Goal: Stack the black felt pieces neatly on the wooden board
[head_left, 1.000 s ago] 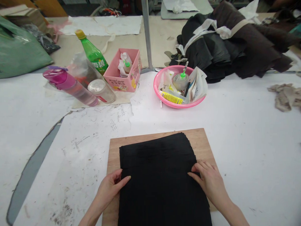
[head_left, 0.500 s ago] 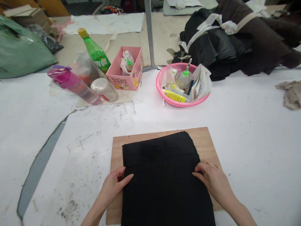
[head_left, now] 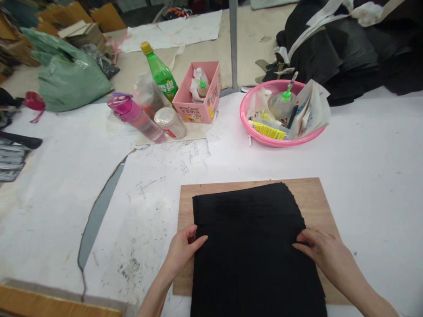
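A stack of black fabric lies on a wooden board, its near end running out of view at the bottom. My left hand grips the fabric's left edge, thumb on top and fingers partly hidden at the side. At the right edge my right hand pinches the fabric between thumb and fingers. Both hands are at about the same height along the stack.
Beyond the board stand a pink basin of small items, a pink box, a green bottle, a jar and a purple bottle. Dark fabric bundles lie back right; a cardboard edge shows front left.
The camera view has turned left, so the whole scene sits further right and more of the left side shows. Both hands keep their hold on the black fabric.
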